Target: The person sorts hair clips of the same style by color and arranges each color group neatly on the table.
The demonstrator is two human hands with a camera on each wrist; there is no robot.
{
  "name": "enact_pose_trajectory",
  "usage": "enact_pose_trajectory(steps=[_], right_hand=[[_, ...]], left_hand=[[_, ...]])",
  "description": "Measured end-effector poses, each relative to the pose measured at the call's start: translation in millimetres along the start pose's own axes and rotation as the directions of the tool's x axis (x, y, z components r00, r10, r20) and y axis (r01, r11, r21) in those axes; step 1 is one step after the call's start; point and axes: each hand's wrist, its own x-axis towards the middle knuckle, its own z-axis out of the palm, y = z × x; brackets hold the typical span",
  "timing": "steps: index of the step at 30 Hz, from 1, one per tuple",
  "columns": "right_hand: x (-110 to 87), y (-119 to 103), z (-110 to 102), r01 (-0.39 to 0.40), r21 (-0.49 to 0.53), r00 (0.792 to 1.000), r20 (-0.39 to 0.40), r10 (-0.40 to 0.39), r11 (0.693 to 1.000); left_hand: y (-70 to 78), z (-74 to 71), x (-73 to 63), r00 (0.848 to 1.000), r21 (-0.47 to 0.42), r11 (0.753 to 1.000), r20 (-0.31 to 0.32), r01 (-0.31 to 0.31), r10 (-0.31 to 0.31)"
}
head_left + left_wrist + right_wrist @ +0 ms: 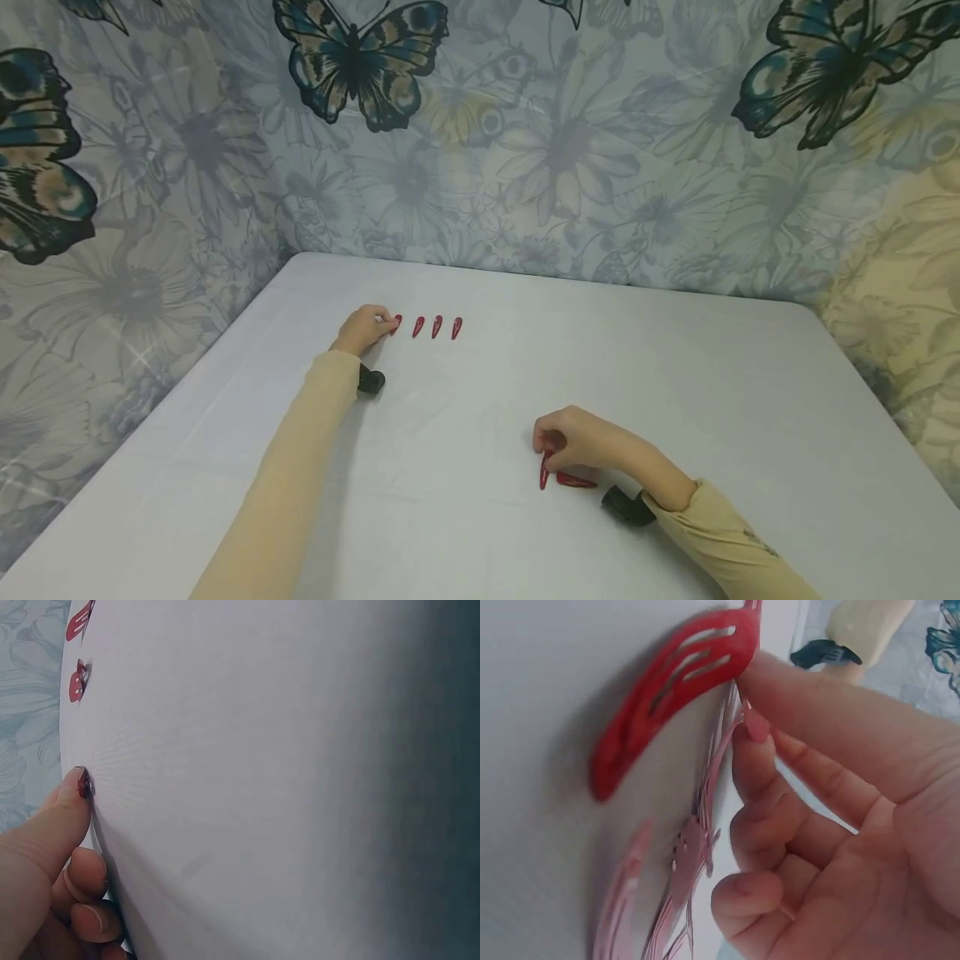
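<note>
Tan sleeves (277,492) reach over the worktop (450,517). Near right, the right hand (587,439) pinches a red clip (543,476) by its fat end; the thin end points near, its long way running near to far. Far left, the left hand (360,329) pinches an end clip (398,319) beside three clips (437,327). Light pinches should stop slips.
</note>
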Motion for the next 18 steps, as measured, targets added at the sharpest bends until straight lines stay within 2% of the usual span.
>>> enact_pose_trajectory(steps=[4,10,18], right_hand=[[0.5,0.8,-1.2,0.012,0.039,1.000,0.023,-0.013,0.999],[-0.1,2.6,-3.5,0.103,0.049,0.993,0.060,-0.106,0.993],[0.6,4.5,-4.1,0.193,0.136,0.979,0.041,-0.200,0.972]], left_hand=[[0.3,0.5,0.1,1.000,-0.003,1.000,0.003,0.003,-0.003],[1.2,0.8,1.2,1.000,0.003,1.000,0.004,0.010,-0.010],[0.3,1.4,2.3,1.000,0.007,1.000,0.007,0.015,-0.015]])
